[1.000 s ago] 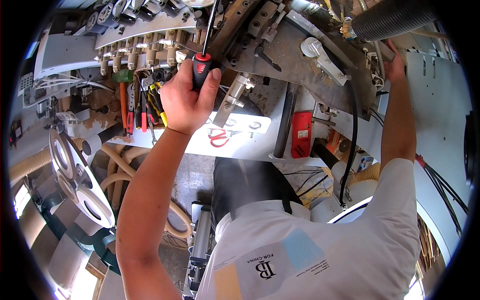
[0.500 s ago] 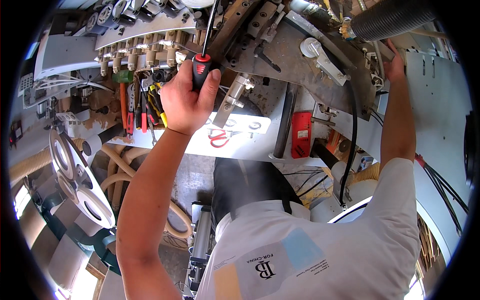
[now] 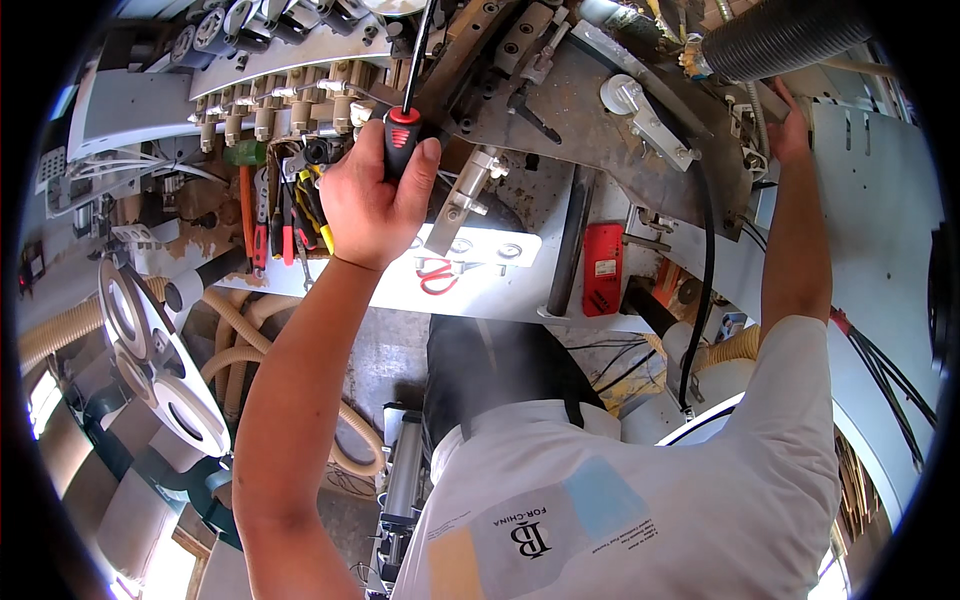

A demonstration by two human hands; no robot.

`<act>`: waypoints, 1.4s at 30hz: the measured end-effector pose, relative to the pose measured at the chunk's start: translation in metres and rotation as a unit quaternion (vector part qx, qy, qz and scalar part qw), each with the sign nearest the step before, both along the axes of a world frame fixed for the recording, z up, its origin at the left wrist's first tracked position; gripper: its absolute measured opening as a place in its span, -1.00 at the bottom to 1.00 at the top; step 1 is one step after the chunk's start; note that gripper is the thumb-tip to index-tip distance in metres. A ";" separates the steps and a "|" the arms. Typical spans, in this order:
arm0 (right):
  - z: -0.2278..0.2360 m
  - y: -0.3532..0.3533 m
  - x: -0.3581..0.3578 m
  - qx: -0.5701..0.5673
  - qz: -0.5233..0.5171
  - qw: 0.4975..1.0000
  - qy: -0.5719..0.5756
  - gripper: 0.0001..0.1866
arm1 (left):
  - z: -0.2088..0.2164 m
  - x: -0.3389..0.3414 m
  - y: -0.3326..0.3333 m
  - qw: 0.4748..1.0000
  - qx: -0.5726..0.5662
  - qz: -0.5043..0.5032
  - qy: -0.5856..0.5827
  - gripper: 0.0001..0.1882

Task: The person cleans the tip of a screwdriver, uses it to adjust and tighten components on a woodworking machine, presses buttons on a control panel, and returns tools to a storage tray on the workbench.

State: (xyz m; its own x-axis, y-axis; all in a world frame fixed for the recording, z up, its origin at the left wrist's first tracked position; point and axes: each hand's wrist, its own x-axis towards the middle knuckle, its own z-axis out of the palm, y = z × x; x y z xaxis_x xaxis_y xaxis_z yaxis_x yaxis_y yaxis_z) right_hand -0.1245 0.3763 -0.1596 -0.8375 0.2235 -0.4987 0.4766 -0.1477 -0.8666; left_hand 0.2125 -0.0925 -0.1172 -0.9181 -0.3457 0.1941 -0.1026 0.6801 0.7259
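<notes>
My left hand (image 3: 378, 205) is closed round the black and red handle of a screwdriver (image 3: 403, 135). The long shaft points away from me, up past the top edge of the picture, and its tip is out of sight. Far to the right, my right hand (image 3: 790, 122) rests against the machine's edge beside a flexible hose, and its fingers are partly hidden there. Between the hands lies a dark metal plate (image 3: 590, 135) with a black clamp lever (image 3: 533, 118) and a roller on a bracket (image 3: 630, 98).
Several hand tools (image 3: 290, 205) hang left of my left hand. Red-handled scissors (image 3: 437, 277) and a red box (image 3: 603, 270) sit along the white machine panel (image 3: 390, 292). A black cable (image 3: 708, 270) hangs on the right, below a thick ribbed hose (image 3: 785, 42). Beige hoses (image 3: 235, 320) curve at lower left.
</notes>
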 end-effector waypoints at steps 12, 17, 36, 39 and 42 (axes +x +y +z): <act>-0.011 0.029 -0.002 0.176 0.190 0.963 0.078 -0.52 | 0.000 -0.001 0.002 1.000 0.000 -0.001 0.000 -0.68; -0.005 0.013 -0.005 0.036 0.060 0.997 0.023 -0.65 | 0.001 -0.001 0.001 1.000 -0.002 -0.001 0.005 -0.67; -0.014 0.024 -0.011 -0.023 0.056 0.998 0.027 -0.76 | 0.001 -0.001 0.001 1.000 -0.004 0.000 0.003 -0.66; -0.019 0.033 -0.020 -0.045 0.037 0.998 0.005 -0.75 | 0.002 -0.001 0.002 1.000 -0.003 -0.001 -0.003 -0.67; -0.025 0.042 -0.025 -0.056 0.043 0.997 -0.009 -0.74 | 0.004 -0.002 0.003 1.000 0.001 -0.004 0.003 -0.68</act>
State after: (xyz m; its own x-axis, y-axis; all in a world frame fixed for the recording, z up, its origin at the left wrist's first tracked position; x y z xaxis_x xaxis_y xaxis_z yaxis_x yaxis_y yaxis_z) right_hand -0.1495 0.4182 -0.1847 -0.8422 0.0931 -0.5311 0.5066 -0.2007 -0.8385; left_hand 0.2106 -0.0898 -0.1136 -0.9197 -0.3389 0.1982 -0.0932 0.6789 0.7283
